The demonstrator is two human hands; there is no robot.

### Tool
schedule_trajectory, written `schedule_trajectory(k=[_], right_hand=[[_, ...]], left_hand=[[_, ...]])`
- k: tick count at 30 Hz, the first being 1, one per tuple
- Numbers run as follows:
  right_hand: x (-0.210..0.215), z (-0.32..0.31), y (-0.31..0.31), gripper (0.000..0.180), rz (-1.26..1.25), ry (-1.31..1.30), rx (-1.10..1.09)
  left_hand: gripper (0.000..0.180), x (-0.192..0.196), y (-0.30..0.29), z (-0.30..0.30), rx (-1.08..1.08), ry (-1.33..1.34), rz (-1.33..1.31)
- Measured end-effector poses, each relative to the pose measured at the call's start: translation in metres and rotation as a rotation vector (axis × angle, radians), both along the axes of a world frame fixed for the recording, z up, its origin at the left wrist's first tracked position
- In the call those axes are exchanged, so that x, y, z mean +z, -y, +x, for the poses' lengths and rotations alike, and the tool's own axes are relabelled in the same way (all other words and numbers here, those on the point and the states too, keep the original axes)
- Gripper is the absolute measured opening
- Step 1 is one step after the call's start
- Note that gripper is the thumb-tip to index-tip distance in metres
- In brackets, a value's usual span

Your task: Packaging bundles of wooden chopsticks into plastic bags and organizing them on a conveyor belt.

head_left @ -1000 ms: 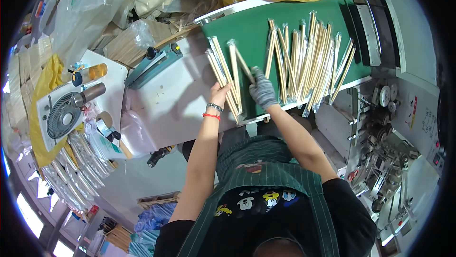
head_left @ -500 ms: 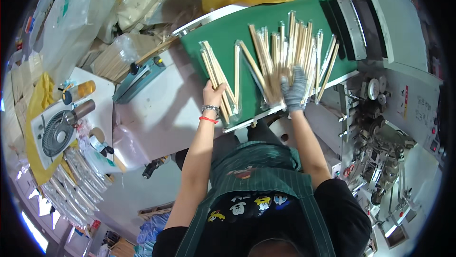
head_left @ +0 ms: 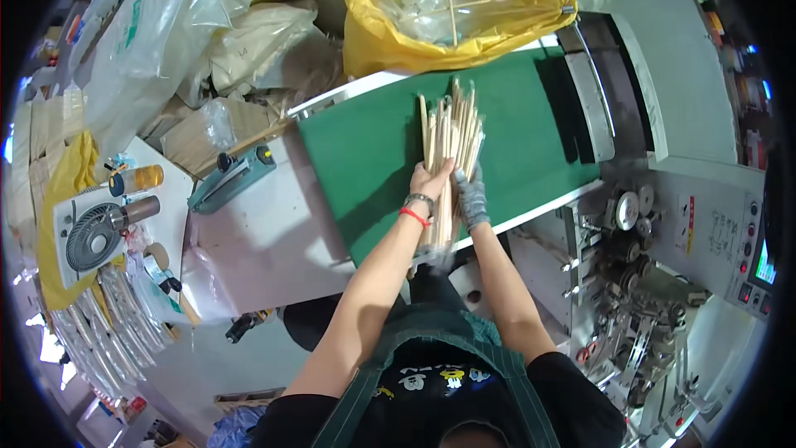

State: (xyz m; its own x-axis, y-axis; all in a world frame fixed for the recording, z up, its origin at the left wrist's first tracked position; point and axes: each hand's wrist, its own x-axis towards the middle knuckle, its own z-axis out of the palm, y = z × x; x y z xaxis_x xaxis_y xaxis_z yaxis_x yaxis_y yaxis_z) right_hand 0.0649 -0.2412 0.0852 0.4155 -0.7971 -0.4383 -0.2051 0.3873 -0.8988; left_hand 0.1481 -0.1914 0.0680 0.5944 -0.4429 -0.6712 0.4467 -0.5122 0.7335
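Note:
A thick bundle of wrapped wooden chopsticks (head_left: 448, 135) stands gathered between my hands over the green conveyor belt (head_left: 531, 108). The sticks look to be in clear film, their far ends fanned slightly and their near ends blurred past the belt's front edge. My bare left hand (head_left: 433, 179) is closed around the bundle's left side, thumb across the top. On the other side, my right hand (head_left: 473, 202), in a grey glove, presses against the sticks, its fingers partly hidden behind them.
Beyond the belt sits a yellow bag (head_left: 464, 54) holding clear wrappers and a few sticks. A teal tool (head_left: 234, 180) rests on the white table at left, near a fan (head_left: 93, 241). Machine rollers and levers (head_left: 628, 209) stand at right, beside a control panel (head_left: 750, 257).
The chopsticks that lay spread across the belt are now drawn together into one bundle. My left hand moved right and my right hand moved left, closing on it from both sides.

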Motion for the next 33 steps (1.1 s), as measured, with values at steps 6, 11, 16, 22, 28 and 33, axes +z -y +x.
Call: schedule_trajectory(k=[6, 11, 16, 22, 28, 33], right_hand=[[0.000, -0.002, -0.007, 0.062, 0.081, -0.023, 0.135], [0.060, -0.007, 0.001, 0.069, -0.008, 0.255, 0.165], [0.106, -0.028, 0.038, 0.091, -0.379, 0.207, 0.382], [0.148, -0.001, 0.029, 0.115, -0.313, 0.458, 0.324], [0.155, 0.030, 0.028, 0.096, -0.293, 0.495, -0.016], [0.140, 0.037, 0.063, 0.078, 0.146, 0.416, 0.523]], left_hand=[[0.038, 0.000, -0.028, 0.010, -0.060, -0.098, -0.206], [0.043, 0.070, -0.022, 0.013, -0.091, -0.184, -0.492], [0.076, 0.144, -0.016, 0.021, -0.306, 0.135, -0.888], [0.095, 0.126, -0.002, 0.038, -0.600, 0.241, -0.811], [0.058, 0.130, 0.024, 0.045, -0.665, 0.063, -0.783], [0.039, 0.084, -0.008, 0.033, -0.335, -1.188, -0.522]])
